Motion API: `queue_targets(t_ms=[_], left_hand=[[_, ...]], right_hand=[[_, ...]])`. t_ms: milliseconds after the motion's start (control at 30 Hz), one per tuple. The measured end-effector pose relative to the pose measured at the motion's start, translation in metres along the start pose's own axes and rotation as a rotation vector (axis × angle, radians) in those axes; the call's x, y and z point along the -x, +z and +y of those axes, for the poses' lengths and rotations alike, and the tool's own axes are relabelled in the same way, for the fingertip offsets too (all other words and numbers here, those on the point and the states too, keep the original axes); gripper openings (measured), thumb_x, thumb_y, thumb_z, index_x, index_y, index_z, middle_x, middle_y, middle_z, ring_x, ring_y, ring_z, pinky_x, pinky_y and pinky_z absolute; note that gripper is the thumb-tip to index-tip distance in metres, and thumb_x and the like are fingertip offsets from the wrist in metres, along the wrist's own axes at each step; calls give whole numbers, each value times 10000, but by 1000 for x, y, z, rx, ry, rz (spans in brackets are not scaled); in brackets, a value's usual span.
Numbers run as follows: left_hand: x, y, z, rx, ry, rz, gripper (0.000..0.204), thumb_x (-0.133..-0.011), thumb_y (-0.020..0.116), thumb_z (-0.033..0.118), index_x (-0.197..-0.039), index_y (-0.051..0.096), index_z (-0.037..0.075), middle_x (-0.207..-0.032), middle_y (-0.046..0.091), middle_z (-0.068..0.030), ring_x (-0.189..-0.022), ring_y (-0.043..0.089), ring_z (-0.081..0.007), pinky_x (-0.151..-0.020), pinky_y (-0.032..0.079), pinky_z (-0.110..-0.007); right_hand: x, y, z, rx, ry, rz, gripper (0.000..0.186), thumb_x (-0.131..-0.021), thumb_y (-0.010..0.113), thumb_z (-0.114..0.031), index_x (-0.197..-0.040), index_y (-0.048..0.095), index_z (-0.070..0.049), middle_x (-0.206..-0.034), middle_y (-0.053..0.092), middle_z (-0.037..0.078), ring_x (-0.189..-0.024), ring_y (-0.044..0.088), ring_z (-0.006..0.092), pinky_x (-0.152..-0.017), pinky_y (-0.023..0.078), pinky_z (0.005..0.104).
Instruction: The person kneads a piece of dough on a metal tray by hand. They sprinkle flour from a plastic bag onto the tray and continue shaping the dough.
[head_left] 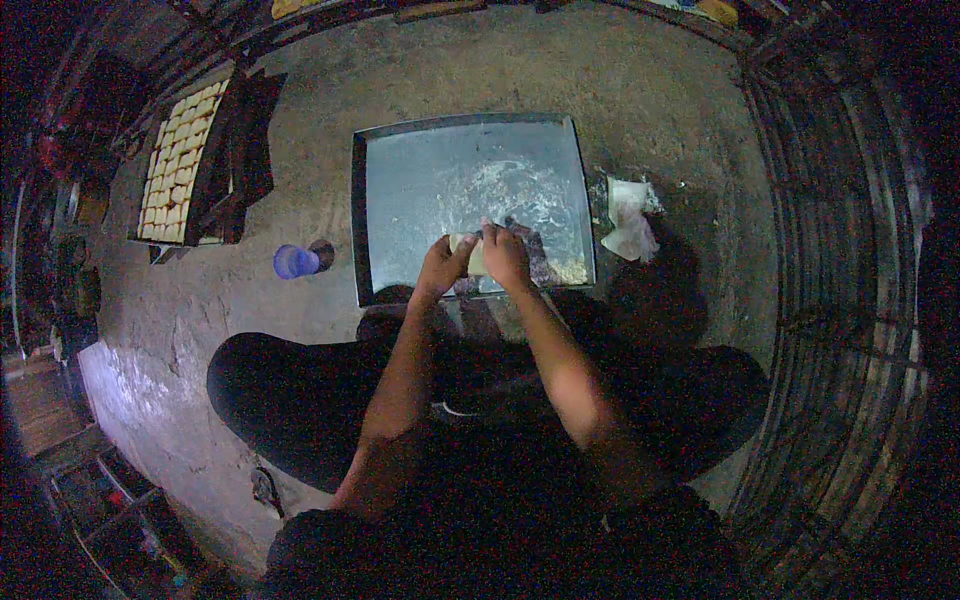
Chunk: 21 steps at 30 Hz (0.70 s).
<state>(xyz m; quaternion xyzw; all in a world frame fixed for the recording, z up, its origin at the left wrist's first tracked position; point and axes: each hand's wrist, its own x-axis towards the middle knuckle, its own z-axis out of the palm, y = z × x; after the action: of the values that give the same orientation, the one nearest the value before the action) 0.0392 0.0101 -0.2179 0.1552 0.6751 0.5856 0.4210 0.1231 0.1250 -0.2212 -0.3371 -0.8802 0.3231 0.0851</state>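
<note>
Nearest the camera, below both hands, a dark cloth shirt (490, 530), then folded legs in dark trousers (290, 400), spread wide on the grey concrete floor (330, 90). Held between left hand (440, 268) and right hand (507, 258), over the near part of a shallow, rectangular grey metal tray (410, 170): a small, cream-coloured, dough-like piece (476, 262). Narrow grip on both sides, with thumbs and fingers drawn in from opposite ends, probably for even support of something soft. Impossible to tell exact fingertip contact in such dim light. Tray set straight before the lap, likely for easy reach and for catching loose white powder (525, 180), smeared beyond the right hand.

Right of the right hand, outside the tray, a crumpled whitish plastic bag (632, 222). Left of the left hand, a translucent blue-purple cup (293, 262); farther left, rows of pale oblong pieces (182, 150). Possible hindrance: the tray's raised near rim, beneath the wrists.
</note>
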Motion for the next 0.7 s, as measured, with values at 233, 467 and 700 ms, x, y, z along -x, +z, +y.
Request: queue_targets(t_ms=[233,467,700], left_hand=[[-6,-7,-36,66,54,46,319,-864,715,174,-1056,567,-33,-940,675,-111,-791,651,-172,-694,536,-308],[-11,-32,-65,-765,279,485,598,-781,723,158,-1245,432,-82,-1186,518,-273,-1125,466,-450,-984,374,-507],[-3,21,-57,-1112,312,285,811,-874,589,434,-1442,255,-37,-1500,209,-299,-1402,169,-470,-1110,214,-570]], right_hand=[[10,-2,6,-329,183,-69,303,-916,590,-290,-970,615,7,-901,625,220,-892,600,411,-784,471,454],[7,-5,60,-416,72,211,164,-895,631,-167,-991,629,-35,-913,677,150,-827,661,313,-743,508,383],[1,-27,134,-568,110,521,137,-935,574,-134,-991,597,-11,-912,641,76,-747,624,168,-652,537,287]])
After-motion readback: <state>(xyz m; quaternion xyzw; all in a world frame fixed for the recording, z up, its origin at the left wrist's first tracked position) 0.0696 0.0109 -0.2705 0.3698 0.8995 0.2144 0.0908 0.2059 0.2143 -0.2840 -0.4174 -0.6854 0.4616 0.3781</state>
